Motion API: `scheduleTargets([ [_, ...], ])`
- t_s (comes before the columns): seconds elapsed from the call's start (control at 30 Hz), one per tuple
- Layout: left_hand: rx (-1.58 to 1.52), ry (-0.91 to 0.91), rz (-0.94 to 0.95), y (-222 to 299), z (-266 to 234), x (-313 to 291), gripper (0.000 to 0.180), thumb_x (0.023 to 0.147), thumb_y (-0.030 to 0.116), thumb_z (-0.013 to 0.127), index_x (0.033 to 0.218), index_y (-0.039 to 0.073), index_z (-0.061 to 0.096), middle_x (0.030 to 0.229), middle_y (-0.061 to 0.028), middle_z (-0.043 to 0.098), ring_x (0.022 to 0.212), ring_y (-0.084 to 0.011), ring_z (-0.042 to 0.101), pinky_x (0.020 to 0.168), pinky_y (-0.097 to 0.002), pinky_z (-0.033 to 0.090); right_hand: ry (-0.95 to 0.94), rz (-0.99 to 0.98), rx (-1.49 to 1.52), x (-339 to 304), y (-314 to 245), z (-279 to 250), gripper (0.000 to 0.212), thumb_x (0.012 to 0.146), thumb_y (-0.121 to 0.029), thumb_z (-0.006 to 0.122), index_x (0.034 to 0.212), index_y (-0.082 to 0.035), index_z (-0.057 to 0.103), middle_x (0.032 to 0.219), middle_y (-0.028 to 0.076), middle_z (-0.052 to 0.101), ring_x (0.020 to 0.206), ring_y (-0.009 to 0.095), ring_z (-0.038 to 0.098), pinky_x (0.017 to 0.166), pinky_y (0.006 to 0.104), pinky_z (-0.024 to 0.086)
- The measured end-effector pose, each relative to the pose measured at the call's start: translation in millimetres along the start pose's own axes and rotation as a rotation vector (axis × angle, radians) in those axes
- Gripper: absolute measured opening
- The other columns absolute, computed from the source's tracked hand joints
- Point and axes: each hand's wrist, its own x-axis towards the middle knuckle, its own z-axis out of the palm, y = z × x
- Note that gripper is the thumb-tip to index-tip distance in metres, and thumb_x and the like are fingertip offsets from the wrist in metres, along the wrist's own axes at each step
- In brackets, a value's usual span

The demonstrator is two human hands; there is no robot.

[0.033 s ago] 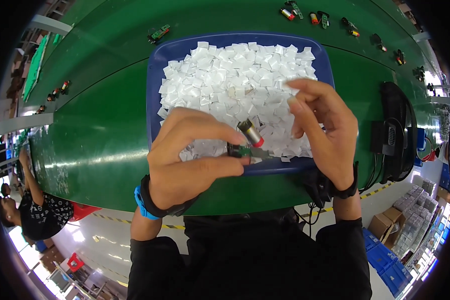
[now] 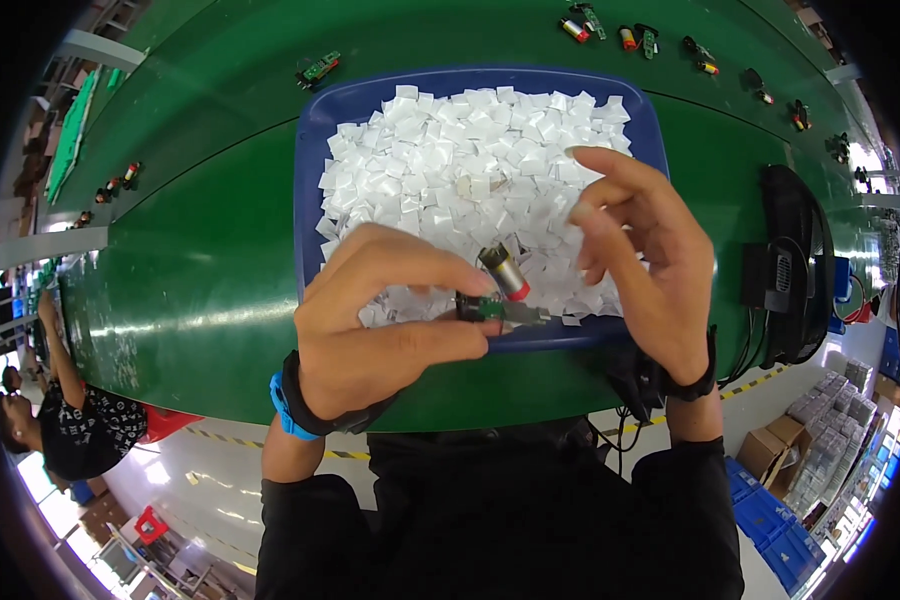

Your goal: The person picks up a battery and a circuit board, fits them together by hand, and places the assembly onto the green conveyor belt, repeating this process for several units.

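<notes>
My left hand [image 2: 395, 300] pinches a small green circuit board [image 2: 492, 308] between thumb and forefinger, over the near side of a blue tray [image 2: 315, 150]. Attached to the board, or resting against it, is a small silvery cylinder [image 2: 503, 273] with a black end and a red end. The fingertips cover part of the board. My right hand [image 2: 655, 255] hovers above the tray's right side, fingers curved and apart, nothing between them. Below both hands lies a heap of small white square pieces [image 2: 470, 140] in the tray.
On the green table [image 2: 210, 290], more circuit boards with cylinders [image 2: 705, 55] lie along the far right, and a single board [image 2: 320, 67] lies beyond the tray. A black box with cables [image 2: 768, 275] stands at right. Another person [image 2: 70, 420] is at far left.
My right hand's fingers have shifted slightly up and left. The board and cylinder in my left hand have moved very little.
</notes>
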Motion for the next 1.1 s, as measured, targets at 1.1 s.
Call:
scheduleTargets([
  [1.1,-0.892,-0.285,-0.817,4.2,-6.1,5.1,0.011,0.09,-0.002,0.056,0.1,0.003,0.054,0.103,-0.0062,0.053,0.095,-0.0112,0.051,0.084,-0.0248,0.041,-0.101,-0.82,-0.344,0.7,5.6,6.7,0.029,0.061,0.0,0.081,0.088,-0.007,0.073,0.093,0.004,0.071,0.085,0.022,0.063,0.071,0.0332,0.052],
])
